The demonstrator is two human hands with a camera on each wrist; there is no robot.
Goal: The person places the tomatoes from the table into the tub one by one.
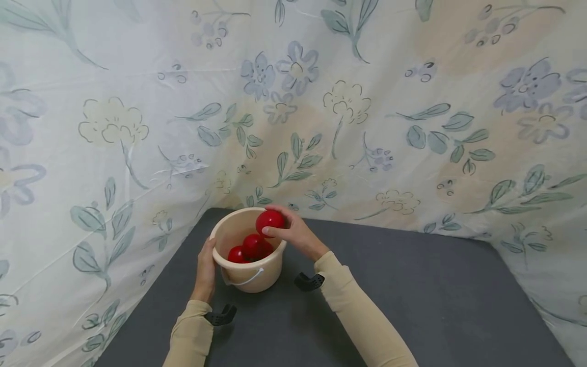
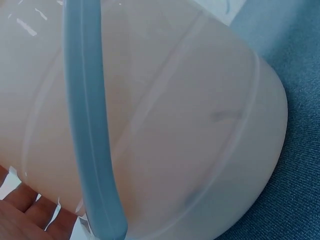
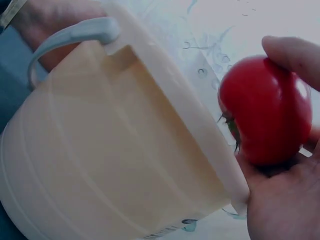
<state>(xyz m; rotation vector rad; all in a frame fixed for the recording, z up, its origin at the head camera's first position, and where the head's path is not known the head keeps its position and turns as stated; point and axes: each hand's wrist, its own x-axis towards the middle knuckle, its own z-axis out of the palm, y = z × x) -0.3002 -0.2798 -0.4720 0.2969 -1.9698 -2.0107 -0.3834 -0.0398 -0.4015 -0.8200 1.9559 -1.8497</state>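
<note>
A cream plastic bucket (image 1: 254, 280) with a pale blue-grey handle (image 2: 90, 120) stands upright on the dark table. Several red tomatoes (image 1: 253, 246) lie inside it. At the bucket's left side, my left hand (image 1: 206, 270) holds the wall near the rim; in the left wrist view some of its fingers (image 2: 22, 197) rest along the outer wall. My right hand (image 1: 300, 235) grips one red tomato (image 1: 269, 223) over the bucket's right rim, thumb on one side and fingers on the other. That tomato's green calyx (image 3: 231, 127) faces the bucket in the right wrist view.
The dark grey tabletop (image 1: 412, 295) extends to the right and in front of the bucket. A floral fabric (image 1: 302, 127) hangs behind the table and along its left side, close to the bucket. Black bands (image 1: 309, 282) sit at both wrists.
</note>
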